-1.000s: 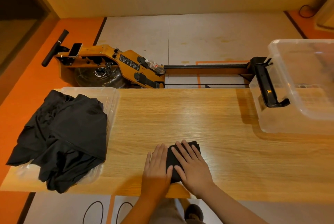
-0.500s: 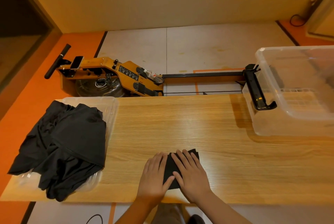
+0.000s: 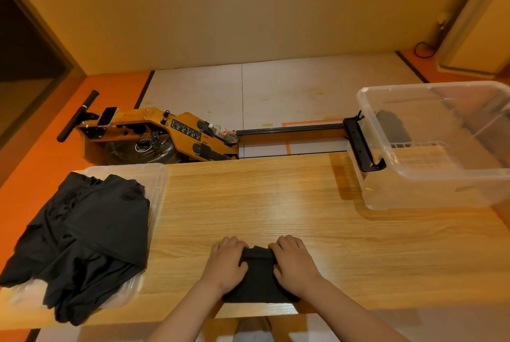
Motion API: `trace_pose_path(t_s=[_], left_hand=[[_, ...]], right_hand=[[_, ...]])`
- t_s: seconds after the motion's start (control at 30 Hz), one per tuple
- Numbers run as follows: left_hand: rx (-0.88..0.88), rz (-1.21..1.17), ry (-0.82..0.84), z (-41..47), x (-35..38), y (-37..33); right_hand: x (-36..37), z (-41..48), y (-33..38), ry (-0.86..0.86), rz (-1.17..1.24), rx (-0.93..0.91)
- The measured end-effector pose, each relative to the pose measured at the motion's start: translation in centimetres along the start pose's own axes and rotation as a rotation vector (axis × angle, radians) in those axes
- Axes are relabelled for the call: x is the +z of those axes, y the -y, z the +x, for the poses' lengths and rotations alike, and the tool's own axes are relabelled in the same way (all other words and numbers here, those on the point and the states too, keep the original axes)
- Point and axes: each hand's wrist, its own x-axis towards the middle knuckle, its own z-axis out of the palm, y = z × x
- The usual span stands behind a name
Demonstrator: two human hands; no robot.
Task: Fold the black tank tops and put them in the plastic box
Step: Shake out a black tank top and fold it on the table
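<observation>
A folded black tank top (image 3: 258,279) lies at the near edge of the wooden table (image 3: 276,203). My left hand (image 3: 226,263) grips its left side and my right hand (image 3: 295,261) grips its right side, fingers curled over the far fold. A heap of unfolded black tank tops (image 3: 80,239) rests on a shallow clear tray (image 3: 154,184) at the table's left end. The clear plastic box (image 3: 430,176) stands at the right end with a black latch handle on its left wall; a dark shape shows through it.
Behind the table an orange rowing machine (image 3: 154,134) lies on the floor, its rail running right toward the box. A plastic bottle (image 3: 223,131) sits on it. The floor is orange and pale grey.
Both hands went from lying flat and overlapped on the folded top to gripping its two sides with curled fingers. The camera view tilted up slightly.
</observation>
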Motion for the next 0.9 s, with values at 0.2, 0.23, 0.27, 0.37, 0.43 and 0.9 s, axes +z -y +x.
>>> trace_pose_path(t_s=[0.2, 0.23, 0.27, 0.37, 0.43, 0.9], left_hand=[[0.050, -0.053, 0.116, 0.8, -1.8, -0.5], [0.052, -0.109, 0.121, 0.9, -2.2, -0.4], [0.054, -0.170, 0.119, 1.0, -2.8, -0.4], [0.068, -0.299, 0.040, 1.3, -5.0, -0.4], [0.093, -0.281, -0.079, 1.6, -6.4, -0.4], [0.110, 0.165, -0.138, -4.1, 6.1, -1.0]], right_hand=[[-2.1, 0.2, -0.2, 0.085, 0.063, -0.068], [-2.6, 0.3, -0.3, 0.063, 0.097, -0.067], [-3.2, 0.3, -0.5, 0.048, 0.137, -0.053], [-5.1, 1.0, -1.4, -0.034, 0.192, -0.040], [-6.3, 1.7, -2.0, -0.133, 0.131, -0.076], [1.8, -4.5, -2.3, -0.040, -0.048, 0.128]])
